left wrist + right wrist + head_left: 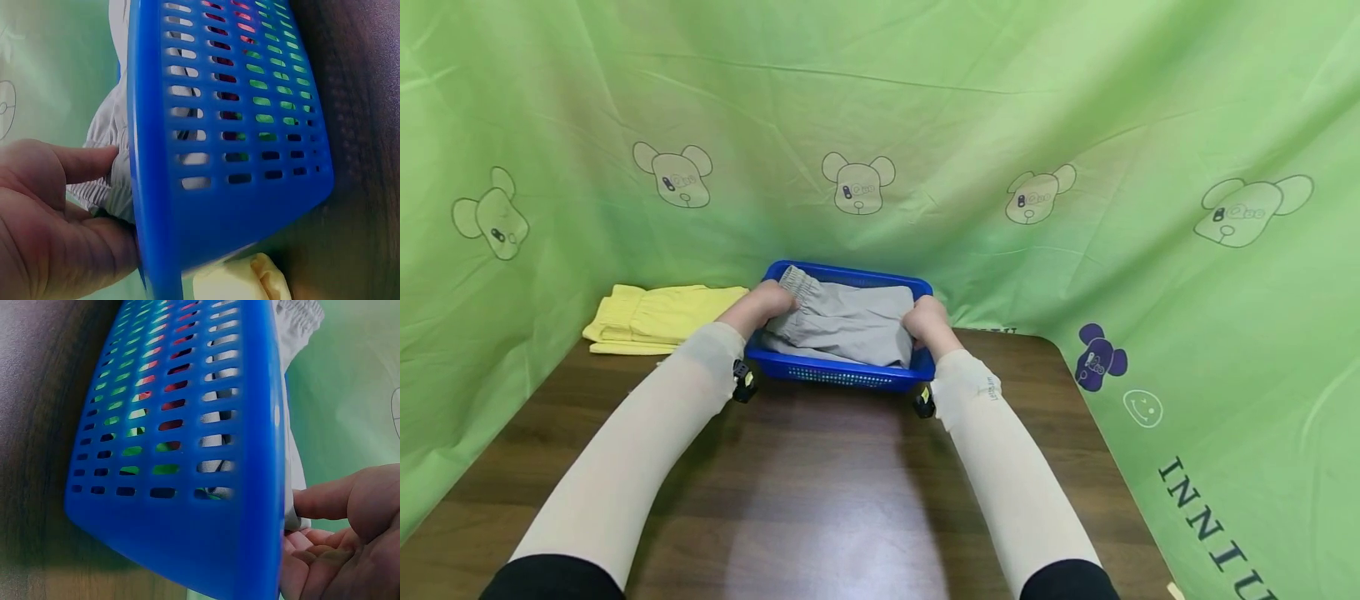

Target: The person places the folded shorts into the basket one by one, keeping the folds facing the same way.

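Observation:
Folded grey shorts or trousers [854, 321] with an elastic waistband lie in a blue plastic basket [842, 377], on top of other clothes. My left hand [764, 304] is at the basket's left side and pinches the waistband end between thumb and fingers; in the left wrist view the gathered waistband [109, 195] shows beside the thumb. At the right rim my right hand [927, 319] pinches the other end of the grey garment, its thumb pressed to the cloth in the right wrist view. Red and green fabric shows through the basket's slots.
A folded yellow garment [662, 317] lies on the brown wooden table [835, 500], left of the basket. Green printed cloth [955, 108] hangs behind and along both sides. Small black wrist cameras sit under both wrists, close to the basket's front wall.

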### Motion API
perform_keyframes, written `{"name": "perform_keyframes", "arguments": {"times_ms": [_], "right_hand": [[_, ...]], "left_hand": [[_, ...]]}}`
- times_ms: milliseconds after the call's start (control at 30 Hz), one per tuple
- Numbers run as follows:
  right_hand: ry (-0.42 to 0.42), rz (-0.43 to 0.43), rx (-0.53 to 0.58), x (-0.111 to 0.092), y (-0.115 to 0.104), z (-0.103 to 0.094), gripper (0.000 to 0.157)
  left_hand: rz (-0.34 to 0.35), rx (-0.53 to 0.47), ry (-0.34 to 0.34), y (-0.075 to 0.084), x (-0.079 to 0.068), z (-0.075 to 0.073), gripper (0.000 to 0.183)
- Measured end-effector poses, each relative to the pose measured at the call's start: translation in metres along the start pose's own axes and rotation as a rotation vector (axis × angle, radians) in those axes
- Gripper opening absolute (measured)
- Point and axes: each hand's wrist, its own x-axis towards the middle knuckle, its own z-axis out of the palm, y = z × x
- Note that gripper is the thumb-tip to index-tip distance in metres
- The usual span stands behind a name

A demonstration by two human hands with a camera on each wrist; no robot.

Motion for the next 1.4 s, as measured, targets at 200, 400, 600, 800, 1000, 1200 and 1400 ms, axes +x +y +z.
{"name": "perform_keyframes", "arguments": {"times_ms": [200,400,600,800,1000,1200,1400], "right_hand": [[0.019,-0.003,-0.03,-0.002,-0.001,0.002,0.008],[0.028,-0.059,-0.141,-0.006,-0.004,0.004,0.018],[0.047,-0.073,-0.221,-0.01,-0.006,0.009,0.015],[0.075,-0.086,-0.261,-0.013,-0.007,0.014,0.015],[0.108,-0.086,-0.274,-0.012,-0.006,0.019,0.014],[0.152,-0.11,-0.294,-0.013,-0.005,0.022,0.014],[0.167,-0.116,-0.314,-0.013,-0.004,0.025,0.02]], "left_hand": [[-0.014,0.034,0.032,0.001,0.001,0.002,0.052],[-0.002,0.107,0.029,0.002,0.0,0.004,0.047],[0.007,0.204,-0.008,0.009,-0.006,0.006,0.046],[-0.015,0.21,-0.019,0.008,0.001,0.009,0.047],[-0.016,0.208,-0.029,0.005,0.007,0.011,0.05],[-0.009,0.234,-0.053,0.002,0.009,0.012,0.049],[0.01,0.248,-0.096,0.003,0.008,0.012,0.049]]}}
